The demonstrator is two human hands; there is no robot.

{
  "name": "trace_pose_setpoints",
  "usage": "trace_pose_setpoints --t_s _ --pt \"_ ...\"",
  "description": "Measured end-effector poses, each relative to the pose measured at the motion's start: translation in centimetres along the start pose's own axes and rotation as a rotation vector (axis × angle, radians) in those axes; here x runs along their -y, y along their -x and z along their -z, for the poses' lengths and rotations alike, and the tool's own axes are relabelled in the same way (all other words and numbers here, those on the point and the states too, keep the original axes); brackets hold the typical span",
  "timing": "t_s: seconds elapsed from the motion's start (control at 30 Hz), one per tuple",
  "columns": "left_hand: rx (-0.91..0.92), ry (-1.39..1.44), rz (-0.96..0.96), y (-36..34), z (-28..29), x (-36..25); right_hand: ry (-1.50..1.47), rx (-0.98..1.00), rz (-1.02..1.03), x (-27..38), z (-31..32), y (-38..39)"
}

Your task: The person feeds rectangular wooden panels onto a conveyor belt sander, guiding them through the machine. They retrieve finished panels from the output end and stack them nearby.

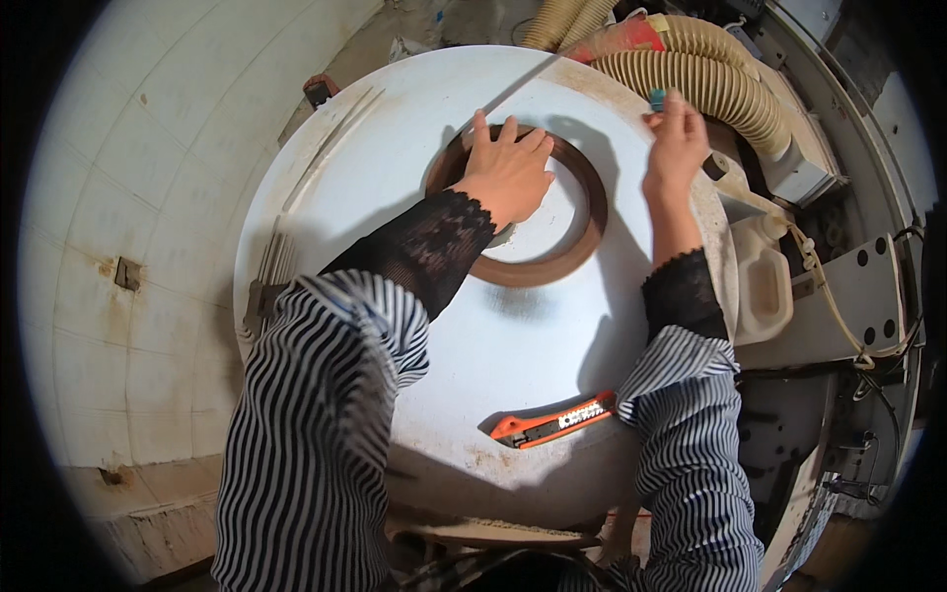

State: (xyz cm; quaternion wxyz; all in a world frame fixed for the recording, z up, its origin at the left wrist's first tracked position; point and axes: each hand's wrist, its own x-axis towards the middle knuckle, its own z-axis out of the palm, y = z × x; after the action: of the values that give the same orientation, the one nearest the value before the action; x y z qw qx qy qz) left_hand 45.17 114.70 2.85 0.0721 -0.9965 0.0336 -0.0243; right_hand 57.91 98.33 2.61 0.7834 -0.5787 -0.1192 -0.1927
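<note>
A brown ring [533, 271] lies flat on a round white tabletop [464, 365]. My left hand [508, 178] rests on the ring's far side with its fingers spread, and nothing is gripped in it. Off to the right, over the table's edge, my right hand [676, 148] is raised, its fingers pinched on a small teal piece [658, 100] whose kind I cannot make out. An orange utility knife [552, 421] lies on the near part of the tabletop, beside my right sleeve. A thin dark line [513, 91] runs from near the ring toward the far edge; strip or shadow, I cannot tell.
Thin metal rods [326, 153] lie along the table's left edge. Ribbed beige hoses [700, 84] curve past the far right. A whitish plastic jug [764, 271] stands beside the table on the right, near machine panels. A tiled wall [128, 217] bounds the left.
</note>
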Motion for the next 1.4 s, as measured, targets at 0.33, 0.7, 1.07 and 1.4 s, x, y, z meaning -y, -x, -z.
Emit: trace_pose_setpoints --t_s 0.33,0.7,1.07,1.4 --pt "-0.332 0.589 0.118 16.9 17.7 9.1 0.508 2.002 0.132 15.2 -3.4 14.1" --pt "-0.725 0.907 0.465 56.6 15.5 -2.8 0.388 2.017 0.278 16.8 -3.5 21.8" --pt "-0.484 1.639 0.877 82.8 3.6 -26.3 0.586 0.903 0.605 39.0 4.8 38.5" --pt "0.118 1.436 0.542 92.9 2.4 -41.9 -0.001 1.017 -0.449 42.9 19.5 72.4"
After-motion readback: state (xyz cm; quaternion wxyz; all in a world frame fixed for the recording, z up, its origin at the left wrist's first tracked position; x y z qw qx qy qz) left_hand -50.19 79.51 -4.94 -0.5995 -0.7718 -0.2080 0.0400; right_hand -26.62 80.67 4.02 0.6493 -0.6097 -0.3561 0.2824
